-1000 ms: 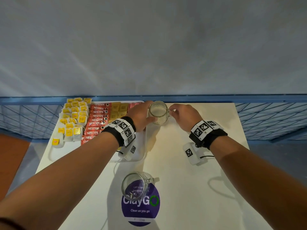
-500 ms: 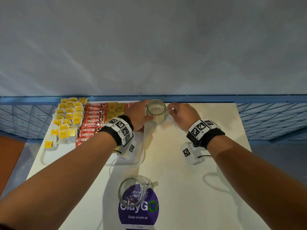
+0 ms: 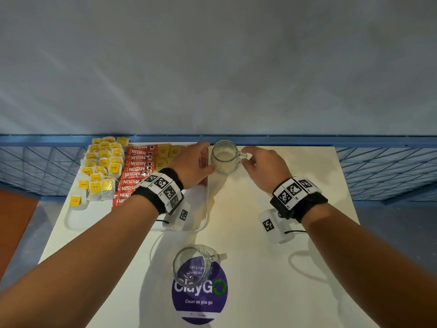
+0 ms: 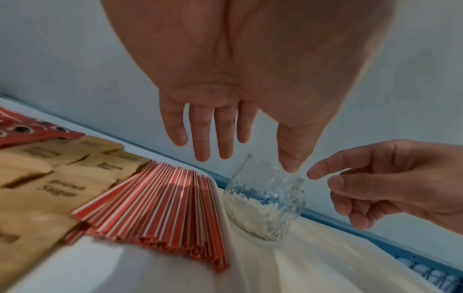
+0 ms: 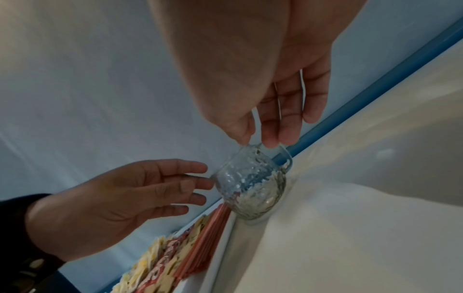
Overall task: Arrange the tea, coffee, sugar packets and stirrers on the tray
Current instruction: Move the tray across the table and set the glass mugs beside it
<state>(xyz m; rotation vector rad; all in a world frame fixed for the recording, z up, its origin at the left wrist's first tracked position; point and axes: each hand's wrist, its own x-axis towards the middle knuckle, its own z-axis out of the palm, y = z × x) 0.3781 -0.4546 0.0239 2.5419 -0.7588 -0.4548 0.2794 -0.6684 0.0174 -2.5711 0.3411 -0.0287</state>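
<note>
A white tray [image 3: 205, 216] at the back left holds yellow tea bags [image 3: 104, 162], red Nescafe sachets [image 3: 137, 166], brown sugar packets [image 3: 165, 155] [image 4: 62, 188] and red-and-white stirrers [image 3: 203, 159] [image 4: 162, 208] along its right side. A textured glass mug [image 3: 224, 157] [image 4: 263, 204] [image 5: 250, 188] stands on the table just right of the tray. My left hand [image 3: 201, 159] [image 4: 240, 156] hovers over the stirrers with straight fingers, thumb tip at the mug's rim. My right hand [image 3: 250, 159] [image 5: 258, 142] is relaxed, its fingertips beside the mug's handle.
A second, empty glass mug [image 3: 192, 263] sits near the front on a purple ClayGo sticker [image 3: 199, 297]. A blue mesh rail [image 3: 378, 166] runs behind the white table [image 3: 283, 268], with a grey wall beyond.
My left hand has loosened from around the mug and its fingers have straightened. My right fingers have opened away from the handle. The mug stays beside the tray.
</note>
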